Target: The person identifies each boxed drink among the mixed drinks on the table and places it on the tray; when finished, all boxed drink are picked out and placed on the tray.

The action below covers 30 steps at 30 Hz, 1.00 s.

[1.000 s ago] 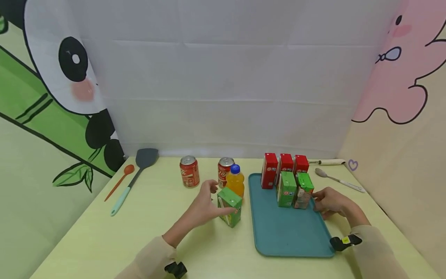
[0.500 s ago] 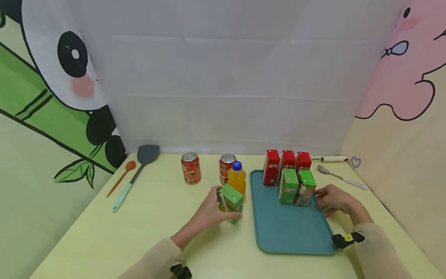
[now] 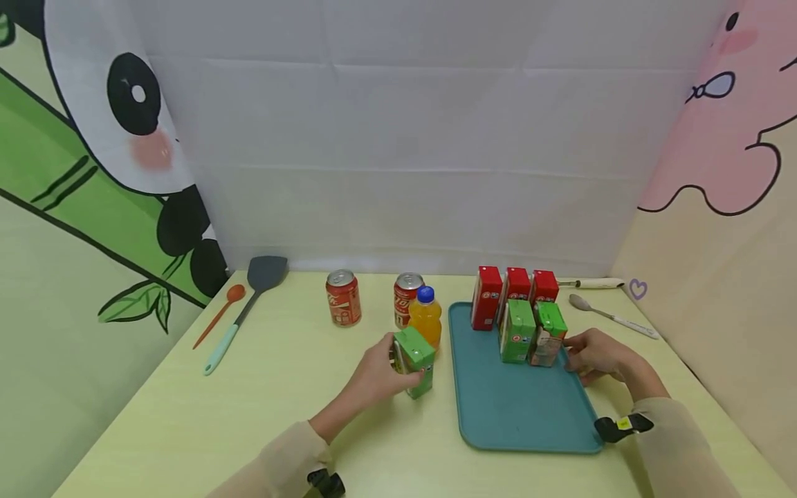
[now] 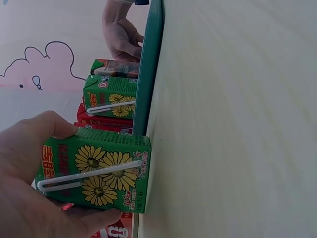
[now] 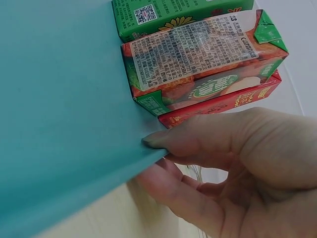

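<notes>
My left hand (image 3: 376, 377) grips a green drink carton (image 3: 416, 360), thumb on one side and fingers on the other. A straw is stuck to the carton's flowered face in the left wrist view, and its base appears to touch the table. With thumb above and fingers below, my right hand (image 5: 213, 163) pinches the right rim of a teal tray (image 3: 523, 415). Near that hand stands a green-topped tomato-pictured carton (image 5: 198, 54), beside another green carton (image 3: 517, 332). Red cartons (image 3: 487, 297) stand behind them at the tray's far end.
An orange juice bottle (image 3: 426, 318) stands just behind the held carton, in front of a red can (image 3: 405, 297). Another red can (image 3: 343, 299) is farther left. A spatula (image 3: 249, 311) and orange spoon (image 3: 219, 315) lie at left; a grey spoon (image 3: 613, 318) lies right of the tray.
My left hand has closed around the green carton, its fingers moving in from a spread pose beside it. My right hand keeps its hold on the tray rim. The head view has shifted slightly.
</notes>
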Tool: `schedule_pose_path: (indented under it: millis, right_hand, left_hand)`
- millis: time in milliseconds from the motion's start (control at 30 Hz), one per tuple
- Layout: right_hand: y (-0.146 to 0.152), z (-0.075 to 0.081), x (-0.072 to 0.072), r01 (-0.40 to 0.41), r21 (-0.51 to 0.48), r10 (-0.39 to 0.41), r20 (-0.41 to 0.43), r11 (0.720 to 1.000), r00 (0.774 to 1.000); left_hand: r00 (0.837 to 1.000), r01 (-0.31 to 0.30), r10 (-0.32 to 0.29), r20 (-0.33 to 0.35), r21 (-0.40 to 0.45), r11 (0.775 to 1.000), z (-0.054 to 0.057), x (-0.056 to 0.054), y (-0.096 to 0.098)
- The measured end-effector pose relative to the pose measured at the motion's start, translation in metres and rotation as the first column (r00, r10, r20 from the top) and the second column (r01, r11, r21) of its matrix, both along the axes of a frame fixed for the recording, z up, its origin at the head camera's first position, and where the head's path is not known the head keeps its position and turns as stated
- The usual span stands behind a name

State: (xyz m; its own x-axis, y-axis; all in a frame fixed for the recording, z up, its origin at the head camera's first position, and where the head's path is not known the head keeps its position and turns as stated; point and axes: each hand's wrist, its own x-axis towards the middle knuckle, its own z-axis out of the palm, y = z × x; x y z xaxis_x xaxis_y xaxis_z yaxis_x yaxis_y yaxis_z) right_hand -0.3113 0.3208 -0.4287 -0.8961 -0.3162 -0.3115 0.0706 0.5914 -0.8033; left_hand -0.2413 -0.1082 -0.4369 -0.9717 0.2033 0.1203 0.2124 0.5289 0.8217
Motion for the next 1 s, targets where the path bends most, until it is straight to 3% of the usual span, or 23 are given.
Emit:
schedule_pose_path:
  millis: [300, 1000]
  right_hand:
    - [-0.0005, 0.0000, 0.0018, -0.008, -0.010, 0.008, 0.007, 1.000, 1.000]
    - [-0.0010, 0.0019, 0.0022, -0.007, -0.006, 0.007, 0.003, 1.000, 1.000]
  left_hand:
    - [1.000, -0.004, 0.004, 0.000, -0.018, 1.000, -0.0047, 0.0023, 0.0024]
    - [1.000, 0.025, -0.025, -0.014, -0.013, 1.000, -0.0030, 0.0021, 0.0025]
